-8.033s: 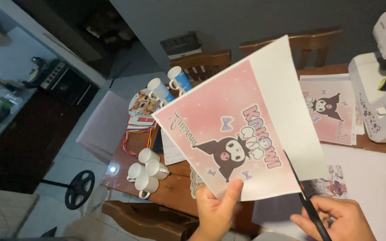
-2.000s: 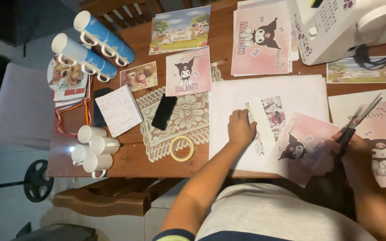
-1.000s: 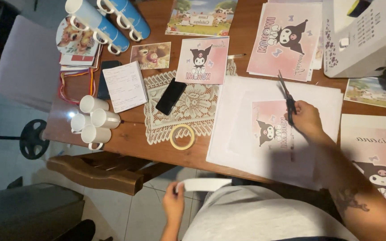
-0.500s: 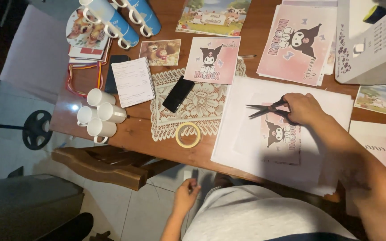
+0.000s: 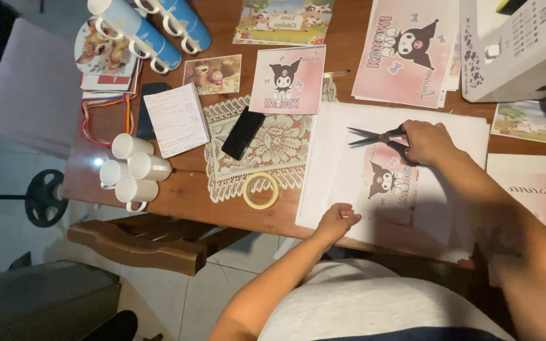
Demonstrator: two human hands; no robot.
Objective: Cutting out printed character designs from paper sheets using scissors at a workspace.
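Scissors (image 5: 377,136) (blades open) beside phone (image 5: 242,132), tape ring (image 5: 261,191).

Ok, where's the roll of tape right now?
In the head view the tape roll lies flat on the wooden table, at the lace mat's near corner, left of the white sheet by the left hand.

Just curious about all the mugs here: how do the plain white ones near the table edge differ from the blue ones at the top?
The white mugs are bare and sit clustered by the table's edge; the blue mugs have coloured bodies and lie in a row at the far side. The white ones look smaller. Both kinds have white handles.
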